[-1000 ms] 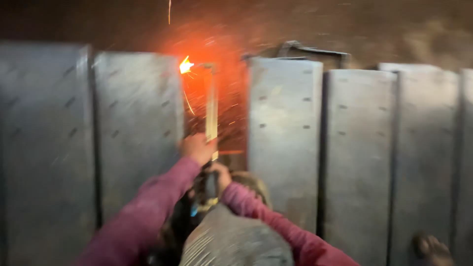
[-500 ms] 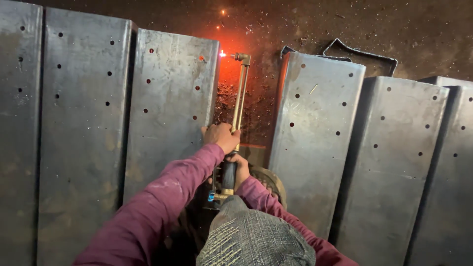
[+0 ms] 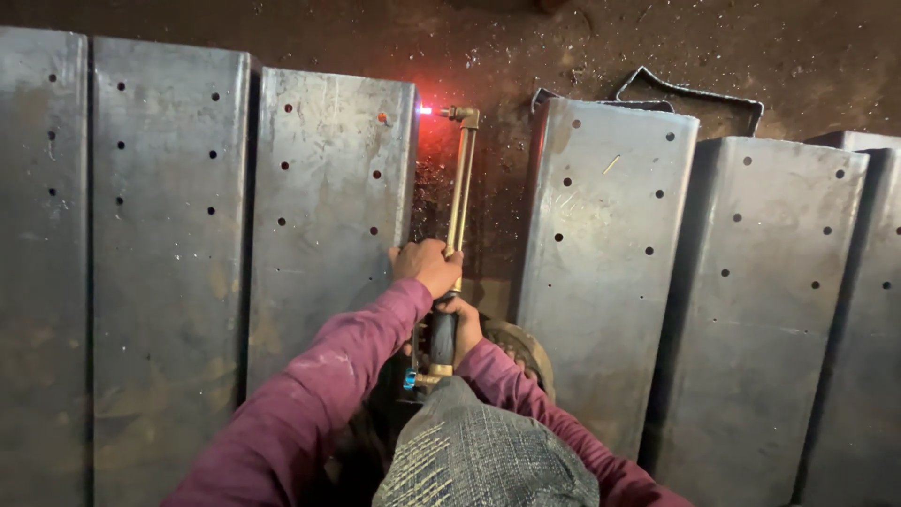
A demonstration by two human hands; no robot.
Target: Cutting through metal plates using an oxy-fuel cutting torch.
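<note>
right hand (image 3: 466,319) half hidden behind torch handle (image 3: 443,336), outer plates cropped

A torch (image 3: 458,202) is held in the gap between two drilled plates (image 3: 328,216) (image 3: 601,253). More plates (image 3: 160,272) (image 3: 770,310) are laid on either side, with a bent strip (image 3: 699,94) behind the right ones.

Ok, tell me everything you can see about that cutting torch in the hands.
The cutting torch is a long brass-coloured tube with a dark grip at the near end and an angled head at the far end. A small bright flame points left from the head at the edge of a drilled steel plate. The left hand grips the tube; the right hand holds the dark grip.
</note>
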